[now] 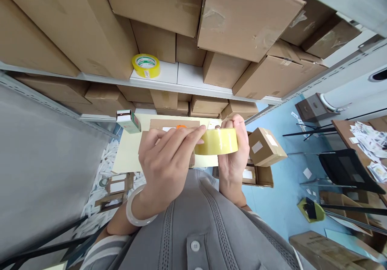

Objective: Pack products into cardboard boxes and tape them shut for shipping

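Observation:
I hold a roll of clear yellowish packing tape (pixel 218 141) in front of my chest. My right hand (pixel 234 157) grips the roll from below and behind, fingers curled over its far edge. My left hand (pixel 167 157), with a pale bangle on the wrist, pinches at the roll's near left edge with thumb and fingertips pressed together. Below the hands lies a pale yellow table (pixel 128 153) with a flat brown parcel (pixel 173 124) and something small and orange on it.
A second yellow tape roll (pixel 146 65) sits on a white shelf (pixel 169 76) among stacked cardboard boxes. A small green-and-white box (pixel 129 121) stands at the table's corner. Cartons (pixel 266 146) lie on the blue floor at right, near a black chair (pixel 347 169) and a paper-strewn desk.

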Motion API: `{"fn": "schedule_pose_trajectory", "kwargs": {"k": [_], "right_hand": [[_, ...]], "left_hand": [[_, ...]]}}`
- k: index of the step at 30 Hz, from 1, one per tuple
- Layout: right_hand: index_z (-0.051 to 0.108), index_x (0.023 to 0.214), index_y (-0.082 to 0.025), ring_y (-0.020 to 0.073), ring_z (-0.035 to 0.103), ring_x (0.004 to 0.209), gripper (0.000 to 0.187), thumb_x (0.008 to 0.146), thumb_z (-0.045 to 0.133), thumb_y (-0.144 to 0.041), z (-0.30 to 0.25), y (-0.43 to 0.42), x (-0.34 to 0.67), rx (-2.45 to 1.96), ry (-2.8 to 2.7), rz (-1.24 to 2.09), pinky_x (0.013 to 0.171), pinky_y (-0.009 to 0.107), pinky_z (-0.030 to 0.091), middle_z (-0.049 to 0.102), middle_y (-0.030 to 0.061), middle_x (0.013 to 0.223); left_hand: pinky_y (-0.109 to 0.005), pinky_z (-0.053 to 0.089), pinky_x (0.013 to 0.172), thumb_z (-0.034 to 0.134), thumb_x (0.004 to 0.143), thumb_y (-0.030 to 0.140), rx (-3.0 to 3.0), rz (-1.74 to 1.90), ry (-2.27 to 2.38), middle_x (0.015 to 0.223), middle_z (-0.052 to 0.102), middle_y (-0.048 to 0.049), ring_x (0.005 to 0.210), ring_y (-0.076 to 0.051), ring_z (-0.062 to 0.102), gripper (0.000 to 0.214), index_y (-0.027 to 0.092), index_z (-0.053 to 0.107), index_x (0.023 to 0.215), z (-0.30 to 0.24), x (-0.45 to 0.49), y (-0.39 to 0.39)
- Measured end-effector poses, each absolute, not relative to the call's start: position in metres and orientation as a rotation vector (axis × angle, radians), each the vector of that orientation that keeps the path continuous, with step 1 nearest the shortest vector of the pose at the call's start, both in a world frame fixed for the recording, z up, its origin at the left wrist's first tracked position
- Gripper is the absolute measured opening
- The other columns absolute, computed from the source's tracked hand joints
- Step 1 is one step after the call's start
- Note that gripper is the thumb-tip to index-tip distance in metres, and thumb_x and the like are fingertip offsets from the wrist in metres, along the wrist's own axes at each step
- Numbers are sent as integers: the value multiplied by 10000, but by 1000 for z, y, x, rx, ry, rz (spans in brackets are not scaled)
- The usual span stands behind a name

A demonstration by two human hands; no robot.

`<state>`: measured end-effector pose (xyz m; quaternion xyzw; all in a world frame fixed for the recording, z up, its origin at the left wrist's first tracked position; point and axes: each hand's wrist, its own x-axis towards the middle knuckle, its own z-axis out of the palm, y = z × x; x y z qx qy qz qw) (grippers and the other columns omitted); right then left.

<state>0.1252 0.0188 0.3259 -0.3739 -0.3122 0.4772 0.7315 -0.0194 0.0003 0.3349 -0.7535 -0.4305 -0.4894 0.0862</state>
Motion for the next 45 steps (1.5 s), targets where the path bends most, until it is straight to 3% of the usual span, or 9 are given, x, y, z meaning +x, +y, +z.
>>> {"fn": "schedule_pose_trajectory", "kwargs": {"k": [6,19,30,39,45], "right_hand": [[501,824,-251,108,343,551,184,948,577,-363,321,19,126,-831,-642,1056,555,228,406,330,-61,666],[519,833,-253,110,397,605,173,942,586,-369,314,21,125,-866,-592,1016,609,223,432,359,-54,710],[557,861,-246,99,408,599,125,931,607,-336,325,32,134,-852,-713,1029,564,207,414,393,-54,695],[556,857,-257,101,411,560,159,907,623,-392,329,35,132,-922,-786,1007,546,222,428,380,-58,670],[557,857,-255,108,461,597,162,896,628,-397,325,34,129,-967,-732,1042,555,227,438,461,-46,716]], "left_hand": [[-342,383,714,521,980,113,-2220,-1505,-1326,868,765,-2,758,-145,690,259,244,675,1142,332,-11,2],[-332,333,684,476,995,108,-2218,-1505,-1410,756,677,17,627,-132,513,218,225,650,936,328,-3,17],[-346,401,779,533,995,208,-2392,-1496,-1269,938,774,-12,781,-145,683,266,267,657,1223,330,-31,24],[-339,304,645,494,953,42,-2333,-1231,-1038,811,732,6,676,-130,620,227,197,641,1032,345,-37,32],[-348,311,652,418,977,60,-2450,-1236,-1102,684,617,42,571,-112,493,238,211,585,899,342,-37,36]]}}
